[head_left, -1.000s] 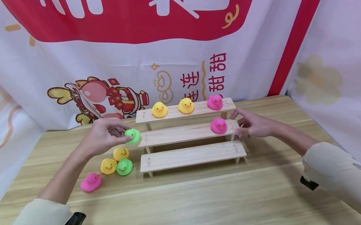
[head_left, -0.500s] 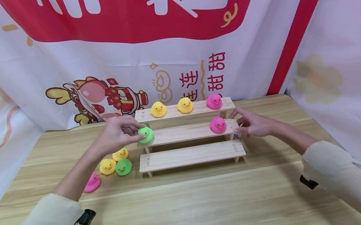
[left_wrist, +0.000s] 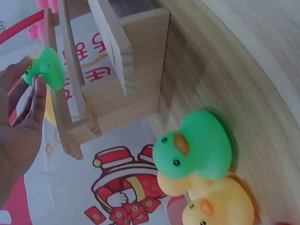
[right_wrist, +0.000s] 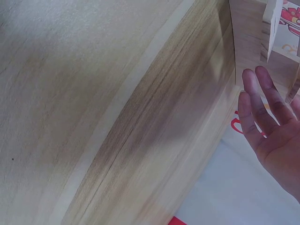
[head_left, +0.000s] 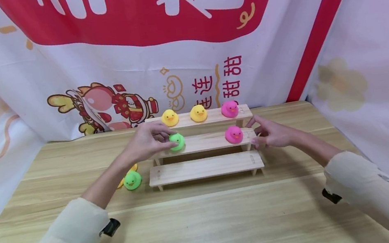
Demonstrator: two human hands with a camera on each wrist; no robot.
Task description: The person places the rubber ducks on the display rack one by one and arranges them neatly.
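Note:
In the head view, a three-tier wooden stand (head_left: pixel 205 168) stands at the back of the table. My left hand (head_left: pixel 147 141) pinches a green toy duck (head_left: pixel 178 142) between thumb and fingers, over the left part of the middle shelf. The left wrist view shows this green duck (left_wrist: pixel 51 69) at the fingertips, close at the shelf. My right hand (head_left: pixel 272 133) holds the right end of the middle shelf, thumb toward the front and index finger toward the back. In the right wrist view, its other fingers (right_wrist: pixel 255 101) stretch out beside the stand's side.
Two yellow ducks (head_left: pixel 198 113) and a pink duck (head_left: pixel 230 109) sit on the top shelf. Another pink duck (head_left: pixel 234 134) sits at the right of the middle shelf. Left of the stand lie a green duck (head_left: pixel 132 180) and yellow ducks (left_wrist: pixel 225 206), partly hidden. A printed cloth (head_left: pixel 97 68) hangs behind.
My left hand has carried the green duck rightward from beside the stand to over the middle shelf. My left arm now covers the pink duck on the table. The right hand stays put.

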